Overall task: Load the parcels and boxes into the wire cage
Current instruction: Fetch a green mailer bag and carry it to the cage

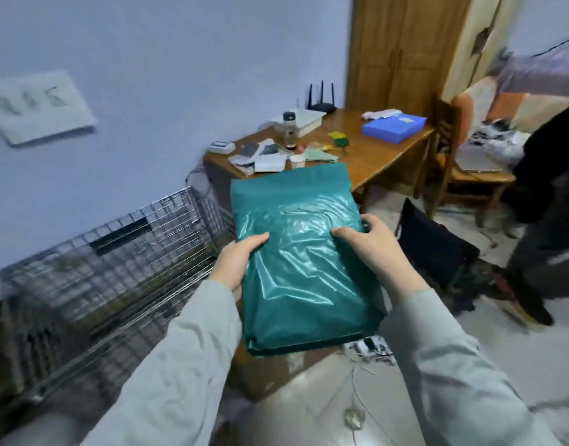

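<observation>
From the head camera, the teal parcel (304, 252) is up in the air between both hands, just right of the wire cage (115, 252) against the wall. The left hand (238, 262) grips its left edge, thumb on top; the right hand (370, 243) clamps the right side, fingers curled over the slick plastic. That wrapper looks slippery and saggy, so the smart play is to keep both hands on, swing it left over the cage rim, and lower it flat rather than drop it. A cardboard box (276, 371) waits below.
</observation>
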